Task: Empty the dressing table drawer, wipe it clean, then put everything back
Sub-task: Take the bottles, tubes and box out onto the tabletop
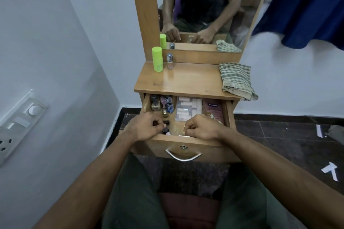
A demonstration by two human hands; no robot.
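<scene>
Fingers of both hands are curled down inside the front of the open drawer [188, 140]: the left hand [147, 128] reaches into the left compartment and appears to pinch something small and dark at its near end, though what it is cannot be made out; the right hand [202, 128] sits over the middle compartment with its fingers bent around a small pale item, also too hidden to name. Directly ahead of the left hand, toward the mirror, stands a cluster of nail polish bottles [163, 104], upright and packed close. Ahead of the right hand lies a clear packet of pale rolls [186, 108], and just to its right a pink lotion tube [213, 111] lies with its long axis running front to back. The right hand is plainly nearer the tube and packet, the left nearer the bottles. On the counter [188, 80] above, a green canister [157, 58] and a small clear bottle [169, 61] stand at the back left, and a striped cloth [237, 80] hangs over the right edge. Emptying looks barely begun.
</scene>
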